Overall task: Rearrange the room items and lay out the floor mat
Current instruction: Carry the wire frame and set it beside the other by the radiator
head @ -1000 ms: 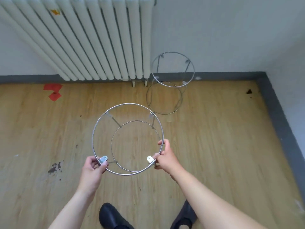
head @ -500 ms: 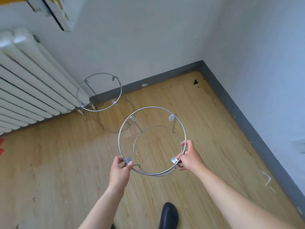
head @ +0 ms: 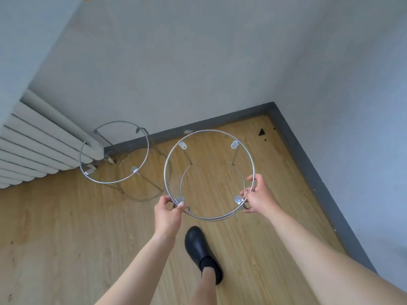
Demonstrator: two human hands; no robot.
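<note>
I hold a round wire stand [head: 209, 131], two chrome rings joined by thin legs with small metal tabs, above the wooden floor. My left hand [head: 168, 213] grips the near left of its top ring. My right hand [head: 258, 195] grips the near right, beside a tab. A second, matching wire stand [head: 114, 183] rests on the floor to the left, close to the radiator, and its lower ring overlaps the held stand's left edge in view. No floor mat is in view.
A white radiator [head: 33, 155] lines the left wall. Grey skirting [head: 308, 168] runs along both walls and meets in the corner at the back right. A small dark scrap [head: 261, 132] lies near that corner. My black shoe [head: 201, 252] stands below the held stand.
The view has swung right toward the corner. The held stand has moved right and forward, next to the standing one. Both hands keep their grip.
</note>
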